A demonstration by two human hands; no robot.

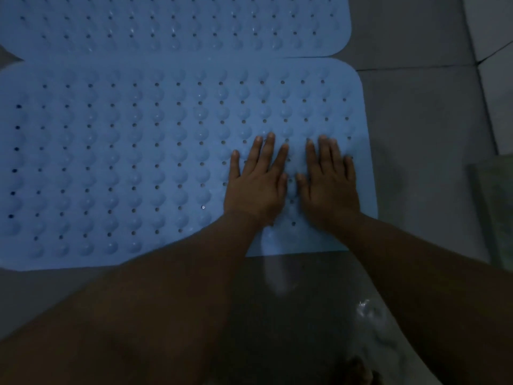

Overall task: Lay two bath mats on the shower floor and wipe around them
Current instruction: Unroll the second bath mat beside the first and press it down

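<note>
The left hand point(256, 184) and right hand point(329, 182) are pressed flat, fingers straight, on the near mat point(138, 162) at centre frame.

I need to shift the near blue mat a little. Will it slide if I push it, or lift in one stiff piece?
The near mat looks thin and rubbery, so it would probably flop if lifted by an edge. Its rows of domes suggest suction cups, so it may resist sliding. The floor looks glossy, possibly wet, which could help them stick.

Head view, close, steeply down over floor point(416, 112)
</note>
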